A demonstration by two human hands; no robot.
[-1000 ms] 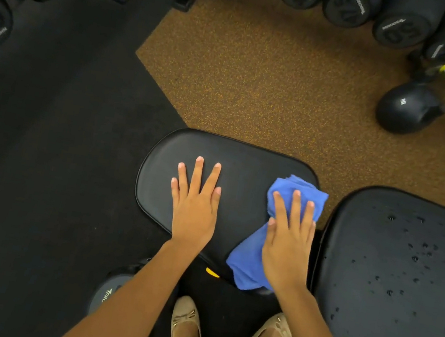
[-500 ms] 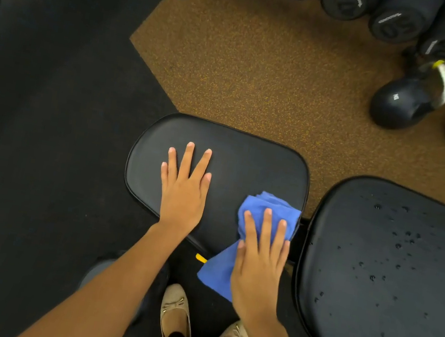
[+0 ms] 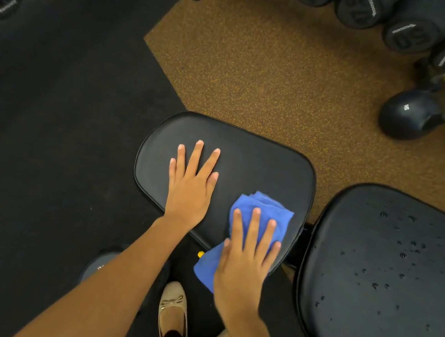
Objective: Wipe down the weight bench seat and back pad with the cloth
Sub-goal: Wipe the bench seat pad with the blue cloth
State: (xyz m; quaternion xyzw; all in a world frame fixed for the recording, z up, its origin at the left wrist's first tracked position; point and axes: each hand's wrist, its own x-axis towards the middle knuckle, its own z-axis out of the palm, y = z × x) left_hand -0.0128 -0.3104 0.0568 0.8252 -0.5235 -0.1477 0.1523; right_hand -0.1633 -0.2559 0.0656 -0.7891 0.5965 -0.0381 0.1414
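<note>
Straight, slightly spread fingers (image 3: pixel 253 225) of the right hand (image 3: pixel 244 262) press a crumpled blue microfibre cloth (image 3: pixel 263 204) against the near right corner of the black padded vinyl seat (image 3: pixel 260 162), centre of the frame. Nothing is gripped; the palm simply bears down, likely to keep the cloth in full contact as it is rubbed. One tail of the cloth hangs off the lower edge of the surface. Just to the left, the left hand (image 3: pixel 190 189) lies flat on the bare seat, its fingers (image 3: pixel 196 158) straight, a little apart and holding nothing, apparently bracing a person who leans over the bench. At the right of the frame the larger black back pad (image 3: pixel 389 267), separated from the seat by a narrow gap, is dotted with droplets, which suggests it is not yet wiped. Beige flat shoes (image 3: pixel 172 309) stand on the dark floor at the bottom. A black kettlebell (image 3: pixel 410 113) and a row of dark dumbbells (image 3: pixel 358 0) line the upper right, beside speckled brown flooring (image 3: pixel 260 72)
</note>
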